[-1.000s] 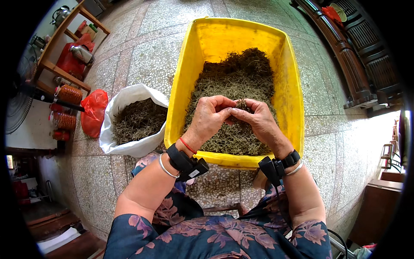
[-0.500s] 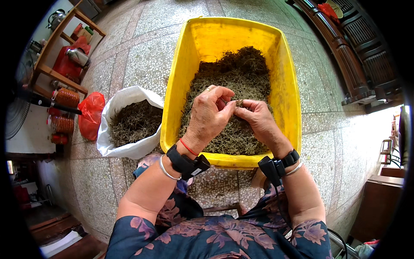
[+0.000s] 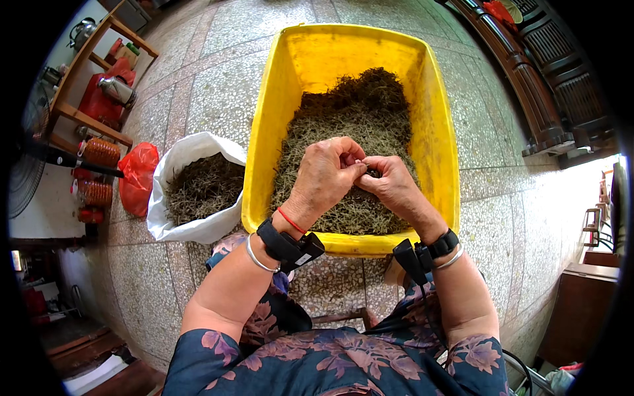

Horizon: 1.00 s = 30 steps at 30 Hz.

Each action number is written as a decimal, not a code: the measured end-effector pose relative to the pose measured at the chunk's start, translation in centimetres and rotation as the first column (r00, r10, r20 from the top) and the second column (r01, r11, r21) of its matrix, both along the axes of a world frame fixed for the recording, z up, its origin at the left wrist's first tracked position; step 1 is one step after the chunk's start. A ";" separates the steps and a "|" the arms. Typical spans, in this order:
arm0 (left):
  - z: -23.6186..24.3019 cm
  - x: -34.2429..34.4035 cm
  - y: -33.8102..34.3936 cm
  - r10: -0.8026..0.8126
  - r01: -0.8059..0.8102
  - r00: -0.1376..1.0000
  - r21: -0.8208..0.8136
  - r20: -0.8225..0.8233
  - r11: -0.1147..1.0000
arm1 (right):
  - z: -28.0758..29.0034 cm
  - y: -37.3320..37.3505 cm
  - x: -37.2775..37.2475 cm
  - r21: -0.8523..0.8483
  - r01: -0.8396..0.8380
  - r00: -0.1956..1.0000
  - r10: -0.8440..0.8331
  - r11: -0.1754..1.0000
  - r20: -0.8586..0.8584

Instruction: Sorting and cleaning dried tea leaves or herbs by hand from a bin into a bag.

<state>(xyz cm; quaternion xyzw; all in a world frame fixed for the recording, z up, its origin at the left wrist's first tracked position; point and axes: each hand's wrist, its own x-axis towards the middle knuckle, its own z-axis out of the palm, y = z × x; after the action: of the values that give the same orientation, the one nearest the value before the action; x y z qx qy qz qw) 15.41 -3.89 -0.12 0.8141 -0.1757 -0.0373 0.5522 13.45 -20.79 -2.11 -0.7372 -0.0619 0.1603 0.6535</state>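
Observation:
My left hand [image 3: 323, 170] and my right hand [image 3: 394, 183] meet above a big yellow plastic tub [image 3: 262, 155]. Their fingertips pinch together on a small sprig of dried plant, mostly hidden by the fingers. Below them, a heap of dried, brownish-green plant bits [image 3: 353, 125] fills the lower part of the tub and piles darker toward its far end. Left of the tub stands an open white sack [image 3: 166, 223] holding more of the same dried plant [image 3: 203, 188].
A red plastic bag [image 3: 139, 178] lies beside the sack. Farther left are a wooden rack [image 3: 92, 122], large jars with red lids [image 3: 98, 193] and a fan [image 3: 30, 155]. Dark carved wooden furniture [image 3: 528, 79] stands at the far right, on the speckled tile floor [image 3: 489, 218].
My fingertips have drawn closer together, and the sprig that showed between them is now mostly covered. The tub and sack sit slightly farther left in view.

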 end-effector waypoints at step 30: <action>-0.1 1.6 1.3 -0.074 0.000 0.968 -0.298 -0.238 0.954 | 0.5 -1.1 0.3 -0.131 -0.003 1.000 0.000 0.991 -0.026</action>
<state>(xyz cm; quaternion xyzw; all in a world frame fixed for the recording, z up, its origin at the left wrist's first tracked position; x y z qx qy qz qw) 17.02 -2.57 -0.22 0.7078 -0.1246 -0.1218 0.6846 13.72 -21.86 -1.66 -0.7764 -0.0431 0.1741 0.6042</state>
